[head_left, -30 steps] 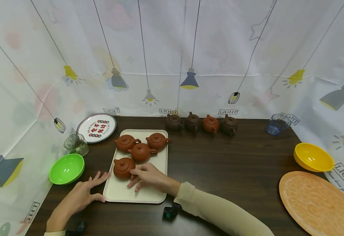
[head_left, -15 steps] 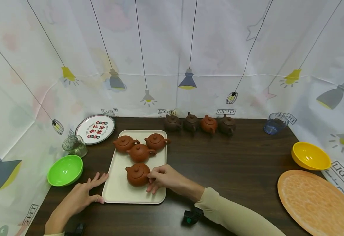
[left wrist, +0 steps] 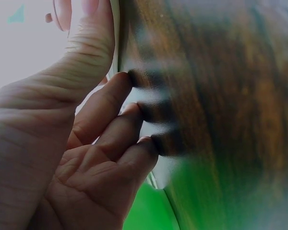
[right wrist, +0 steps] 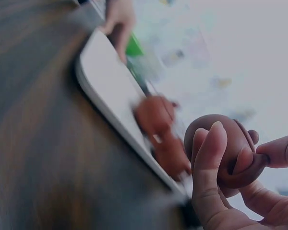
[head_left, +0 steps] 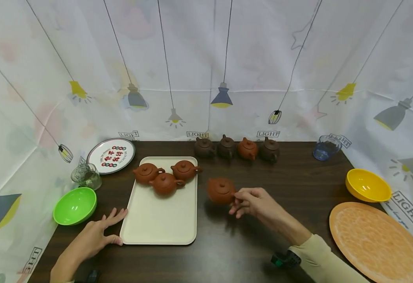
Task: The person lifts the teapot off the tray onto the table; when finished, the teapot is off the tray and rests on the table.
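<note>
My right hand (head_left: 254, 202) pinches the handle of a reddish-brown clay teapot (head_left: 221, 191) and holds it above the table, to the right of the cream tray (head_left: 158, 224). In the right wrist view, finger and thumb close on the handle of that teapot (right wrist: 216, 139), with other fingers against its body. My left hand (head_left: 91, 239) touches the tray's left edge with fingers extended and thumb near the front corner. At the tray's far end sit three similar teapots, a left one (head_left: 147, 173), a middle one (head_left: 165, 184) and a right one (head_left: 184, 170).
Several small teapots (head_left: 247, 148) line the back of the dark table (head_left: 263, 173). On the left are a white plate (head_left: 111, 156), a clear glass (head_left: 87, 177) and a green bowl (head_left: 74, 206). A blue glass (head_left: 325, 148), yellow bowl (head_left: 367, 185) and round tan board (head_left: 376, 239) stand right.
The right hand has lifted the fourth teapot off the front of the tray and carried it right, past the tray's edge. The left hand stays at the tray's left edge.
</note>
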A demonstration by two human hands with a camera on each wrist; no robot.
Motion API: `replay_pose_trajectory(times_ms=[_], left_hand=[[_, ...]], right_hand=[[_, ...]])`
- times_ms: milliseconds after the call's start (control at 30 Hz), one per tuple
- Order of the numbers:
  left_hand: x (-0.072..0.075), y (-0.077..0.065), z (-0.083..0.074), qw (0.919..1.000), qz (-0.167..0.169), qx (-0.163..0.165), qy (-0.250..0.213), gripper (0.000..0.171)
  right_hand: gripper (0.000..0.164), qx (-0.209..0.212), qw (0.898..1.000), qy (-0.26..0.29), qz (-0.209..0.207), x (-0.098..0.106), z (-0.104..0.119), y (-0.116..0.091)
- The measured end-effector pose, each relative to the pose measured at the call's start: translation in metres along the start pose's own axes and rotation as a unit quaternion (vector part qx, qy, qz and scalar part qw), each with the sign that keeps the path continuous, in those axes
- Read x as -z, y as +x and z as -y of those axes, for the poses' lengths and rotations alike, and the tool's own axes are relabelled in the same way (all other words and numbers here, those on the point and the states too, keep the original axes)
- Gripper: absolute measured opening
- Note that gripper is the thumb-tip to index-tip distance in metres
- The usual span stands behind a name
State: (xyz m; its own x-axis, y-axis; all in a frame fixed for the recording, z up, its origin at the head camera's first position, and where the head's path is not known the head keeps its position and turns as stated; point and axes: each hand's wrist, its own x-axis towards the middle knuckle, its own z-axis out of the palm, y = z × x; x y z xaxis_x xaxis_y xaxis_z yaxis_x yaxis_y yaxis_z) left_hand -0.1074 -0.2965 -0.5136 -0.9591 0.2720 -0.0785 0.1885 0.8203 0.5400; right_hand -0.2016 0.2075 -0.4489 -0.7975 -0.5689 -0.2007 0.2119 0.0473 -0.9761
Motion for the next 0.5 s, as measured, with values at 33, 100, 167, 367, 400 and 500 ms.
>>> replay_pose_trajectory(times_ms=[33, 100, 167, 367, 400, 500], left_hand=[[0.000, 0.000, 0.000, 1.0000, 0.000, -0.001, -0.001, 0.090], [0.001, 0.000, 0.000, 1.0000, 0.002, 0.000, -0.001, 0.091], [0.001, 0.000, 0.000, 1.0000, 0.003, 0.003, 0.001, 0.091], [0.001, 0.000, 0.000, 0.9999, -0.004, 0.004, 0.009, 0.091], [0.001, 0.000, -0.001, 0.9999, -0.005, 0.004, 0.008, 0.091], [0.000, 0.000, -0.001, 1.0000, -0.008, -0.001, 0.005, 0.090]], right_hand=[[0.032, 0.001, 1.000, 0.001, -0.013, 0.010, 0.004, -0.005], [0.032, 0.007, 0.999, -0.004, -0.037, 0.031, 0.010, -0.015], [0.033, 0.013, 0.998, -0.005, -0.063, 0.052, 0.015, -0.022], [0.029, 0.051, 0.989, 0.039, -0.136, 0.117, 0.029, -0.032], [0.028, 0.059, 0.985, 0.058, -0.148, 0.128, 0.029, -0.032], [0.026, 0.070, 0.973, 0.110, -0.191, 0.156, 0.025, -0.030]])
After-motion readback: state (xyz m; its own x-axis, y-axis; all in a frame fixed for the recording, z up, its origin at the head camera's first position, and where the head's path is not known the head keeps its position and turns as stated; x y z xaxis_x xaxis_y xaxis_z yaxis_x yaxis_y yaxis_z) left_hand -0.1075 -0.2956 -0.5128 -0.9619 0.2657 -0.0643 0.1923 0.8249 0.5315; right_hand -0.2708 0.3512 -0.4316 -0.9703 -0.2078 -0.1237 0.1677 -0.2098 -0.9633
